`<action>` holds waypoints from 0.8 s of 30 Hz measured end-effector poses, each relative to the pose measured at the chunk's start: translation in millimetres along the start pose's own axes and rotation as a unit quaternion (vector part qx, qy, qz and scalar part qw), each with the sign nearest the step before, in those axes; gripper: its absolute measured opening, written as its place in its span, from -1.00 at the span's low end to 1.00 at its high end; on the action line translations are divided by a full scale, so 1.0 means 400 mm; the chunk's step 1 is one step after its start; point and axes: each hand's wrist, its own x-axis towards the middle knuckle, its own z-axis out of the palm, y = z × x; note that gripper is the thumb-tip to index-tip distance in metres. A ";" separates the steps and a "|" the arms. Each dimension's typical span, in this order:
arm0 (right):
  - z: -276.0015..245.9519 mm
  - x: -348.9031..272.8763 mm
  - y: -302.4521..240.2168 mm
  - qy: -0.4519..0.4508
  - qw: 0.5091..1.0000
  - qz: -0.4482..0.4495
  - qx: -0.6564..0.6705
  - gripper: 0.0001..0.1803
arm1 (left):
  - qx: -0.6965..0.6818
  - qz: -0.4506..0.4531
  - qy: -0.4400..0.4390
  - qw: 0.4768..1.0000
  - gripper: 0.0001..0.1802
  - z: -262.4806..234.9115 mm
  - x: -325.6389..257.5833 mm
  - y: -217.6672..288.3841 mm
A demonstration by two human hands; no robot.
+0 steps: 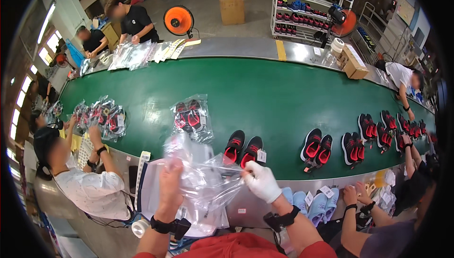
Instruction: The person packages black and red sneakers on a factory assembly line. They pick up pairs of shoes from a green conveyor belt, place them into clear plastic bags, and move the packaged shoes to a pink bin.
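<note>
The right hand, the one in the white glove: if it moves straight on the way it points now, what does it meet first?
The right hand points up and left, gripping the clear plastic bag. Beyond the bag, the first thing is probably the pair of black and red shoes on the green belt, though depth is unclear.

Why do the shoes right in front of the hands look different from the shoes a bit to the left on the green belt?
The near pair of shoes lies bare on the green belt, while the bagged pair sits inside a clear plastic bag. The near pair is closer to the gloved right hand, which with the bare left hand holds another clear bag. Both pairs are black and red.
</note>
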 end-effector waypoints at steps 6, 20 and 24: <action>-0.112 0.001 -0.088 0.127 0.941 -0.177 -0.259 -0.78 | 0.179 0.147 0.037 0.972 -0.82 0.083 0.050 -0.071; -0.054 0.095 0.057 -0.133 0.971 -0.050 -0.192 -0.58 | 0.297 0.071 -0.447 0.841 -0.68 0.124 -0.197 -0.103; 0.032 0.019 -0.075 -0.386 0.840 -0.105 -0.366 -0.53 | 0.431 0.295 -0.234 0.820 -0.85 0.023 -0.044 -0.115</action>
